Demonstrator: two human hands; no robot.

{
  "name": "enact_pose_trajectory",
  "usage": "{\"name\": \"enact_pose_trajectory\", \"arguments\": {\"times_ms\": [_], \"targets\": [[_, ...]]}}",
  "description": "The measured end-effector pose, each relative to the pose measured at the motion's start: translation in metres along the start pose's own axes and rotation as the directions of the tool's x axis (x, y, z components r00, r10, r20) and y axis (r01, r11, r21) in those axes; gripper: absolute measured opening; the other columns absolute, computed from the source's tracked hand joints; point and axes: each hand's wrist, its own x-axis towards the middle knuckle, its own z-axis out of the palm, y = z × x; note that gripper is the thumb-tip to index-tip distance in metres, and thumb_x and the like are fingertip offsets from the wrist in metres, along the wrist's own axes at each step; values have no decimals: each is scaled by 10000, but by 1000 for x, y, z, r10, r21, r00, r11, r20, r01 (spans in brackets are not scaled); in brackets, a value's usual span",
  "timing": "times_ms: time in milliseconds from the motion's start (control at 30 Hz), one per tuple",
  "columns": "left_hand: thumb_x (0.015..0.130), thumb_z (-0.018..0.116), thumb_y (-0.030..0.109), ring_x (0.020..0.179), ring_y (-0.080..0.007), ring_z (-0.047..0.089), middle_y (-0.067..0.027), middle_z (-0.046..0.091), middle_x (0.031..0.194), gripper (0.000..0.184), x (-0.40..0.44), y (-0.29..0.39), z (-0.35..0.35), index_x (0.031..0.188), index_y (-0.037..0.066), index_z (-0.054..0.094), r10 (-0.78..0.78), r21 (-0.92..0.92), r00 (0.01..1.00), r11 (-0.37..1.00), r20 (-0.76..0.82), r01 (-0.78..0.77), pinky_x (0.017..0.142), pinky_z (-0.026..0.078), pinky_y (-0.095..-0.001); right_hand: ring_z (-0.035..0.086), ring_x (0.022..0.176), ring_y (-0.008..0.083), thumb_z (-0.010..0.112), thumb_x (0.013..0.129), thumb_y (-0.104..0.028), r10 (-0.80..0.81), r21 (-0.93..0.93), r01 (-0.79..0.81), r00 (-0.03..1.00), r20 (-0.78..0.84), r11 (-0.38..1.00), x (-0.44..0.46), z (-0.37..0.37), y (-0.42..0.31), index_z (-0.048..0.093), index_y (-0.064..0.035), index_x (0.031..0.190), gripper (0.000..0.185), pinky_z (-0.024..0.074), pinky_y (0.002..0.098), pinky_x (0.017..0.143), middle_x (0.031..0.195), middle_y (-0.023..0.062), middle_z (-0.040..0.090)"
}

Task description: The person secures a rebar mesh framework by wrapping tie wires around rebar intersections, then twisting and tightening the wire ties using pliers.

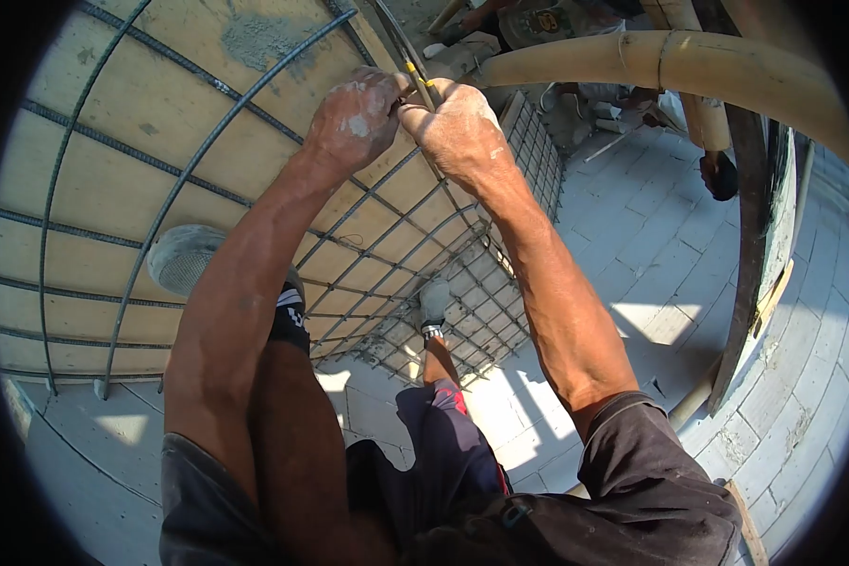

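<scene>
Both of my hands meet at the top centre, above a grid of steel rebar (pixel 377 196) on plywood panels (pixel 217 160). My left hand (pixel 357 115) has its fingers closed at the edge of the rods; what they pinch is too small to make out. Close beside it, my right hand (pixel 457 130) is closed around thin dark rods or cables (pixel 423 83) with yellow marks. Grey dust or cement is smeared on both hands. The rods run up past my fingers to the top edge of the view.
A thick bamboo pole (pixel 613 58) crosses the upper right. Another person (pixel 552 24) is beyond it. My shoes (pixel 187 257) rest on the rebar. Pale block walling (pixel 651 217) lies right, beside a dark curved board (pixel 750 236).
</scene>
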Motion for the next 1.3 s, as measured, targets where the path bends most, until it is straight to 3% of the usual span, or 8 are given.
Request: {"name": "enact_pose_trajectory", "arguments": {"times_ms": [67, 333, 467, 600, 800, 933, 1067, 1300], "targets": [[781, 695, 51, 1029, -406, 621, -196, 652, 1052, 397, 0, 1, 4, 1159, 27, 577, -78, -11, 997, 997, -4, 78, 822, 539, -480, 622, 671, 250, 631, 903, -300, -73, -81, 75, 997, 33, 994, 10, -11, 0, 697, 23, 1017, 350, 520, 395, 707, 721, 166, 648], [803, 632, -16, 1014, -412, 601, -215, 623, 1134, 594, 1, 10, 8, 1368, 40, 462, -86, -26, 996, 996, -38, 85, 854, 521, -491, 654, 831, 324, 638, 932, -363, -309, -225, 273, 940, -144, 935, 57, -20, 59, 647, -54, 1157, 383, 508, 431, 797, 908, 202, 697], [796, 589, -45, 1058, -402, 579, -205, 610, 1200, 655, -1, 5, 18, 1424, 52, 428, -8, 13, 994, 1000, -105, 9, 894, 508, -483, 659, 893, 386, 659, 898, -324, -92, -3, 93, 978, -186, 996, 56, -1, 80, 627, -26, 1104, 364, 504, 451, 815, 879, 221, 680], [786, 558, -58, 1074, -398, 574, -193, 606, 1223, 686, -2, 9, 13, 1447, 61, 416, -73, -5, 995, 997, -60, 73, 909, 506, -479, 602, 660, 218, 664, 917, -293, 207, 418, -146, 973, -104, 897, 54, 25, 96, 606, -23, 989, 286, 497, 362, 641, 737, 101, 629], [783, 540, -55, 1059, -398, 596, -202, 629, 1202, 638, 0, 8, 12, 1411, 16, 450, 39, 23, 989, 999, -140, -36, 928, 508, -464, 475, 479, 90, 578, 990, -214, 452, 724, -569, 803, 388, 389, 33, 41, 84, 559, -65, 849, 206, 447, 263, 445, 649, 0, 539], [792, 525, -46, 1056, -384, 606, -183, 632, 1211, 607, 0, 4, 14, 1393, 18, 467, 32, 28, 990, 999, -134, -29, 930, 512, -449, 470, 466, 74, 496, 1008, -167, 96, 680, -725, 673, 733, -113, 16, 67, 92, 532, -65, 773, 259, 476, 252, 435, 624, -18, 501], [822, 492, -45, 1028, -324, 636, -153, 651, 1203, 579, -7, 0, 14, 1392, 58, 480, -127, -199, 983, 975, -133, 99, 932, 518, -420, 505, 476, 99, 515, 1014, -182, 121, 743, -564, 762, 637, -361, -14, 80, 51, 546, -74, 782, 258, 513, 266, 506, 634, -13, 519], [890, 496, -40, 992, -271, 676, -136, 679, 1156, 421, -14, -1, 8, 1298, 48, 549, -347, -556, 934, 795, -90, 242, 901, 546, -368, 560, 497, 114, 565, 980, -174, 581, 742, -604, 727, 365, 290, -24, 61, 76, 634, -46, 1035, 156, 473, 283, 449, 793, 32, 681]]}}
